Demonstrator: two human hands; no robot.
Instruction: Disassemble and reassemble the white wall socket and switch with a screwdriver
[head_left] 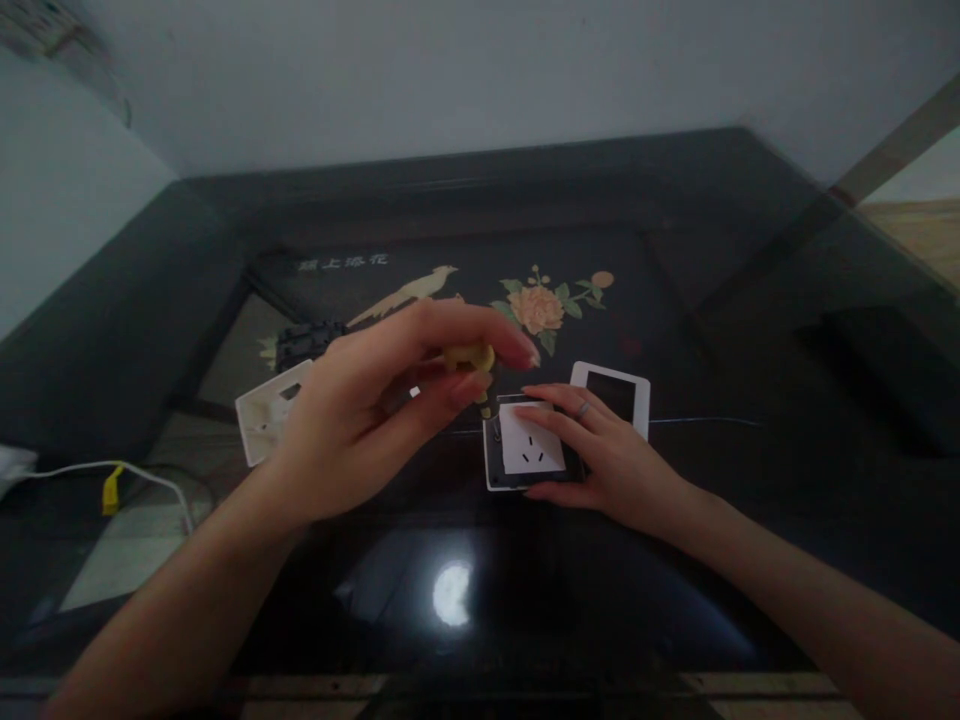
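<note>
A wall socket [531, 452] with a white face and dark surround lies on the black table in the middle. My right hand [600, 445], wearing a ring, is closed around its right side, with fingers on top and the thumb at the near edge. Above and left of it, my left hand [382, 405] grips a short screwdriver [469, 356] by its yellow handle. The screwdriver points down at the socket's left edge, beside a small metal screw or fitting; I cannot tell whether the tip touches it. Behind my right hand lies a white frame [641, 400] with a dark opening.
A white plastic back box [259, 420] sits partly behind my left hand, near a black ridged object [304, 343]. At the left runs a white cable [142, 468] with a yellow tag [112, 490]. A dark block [889, 375] rests at the right.
</note>
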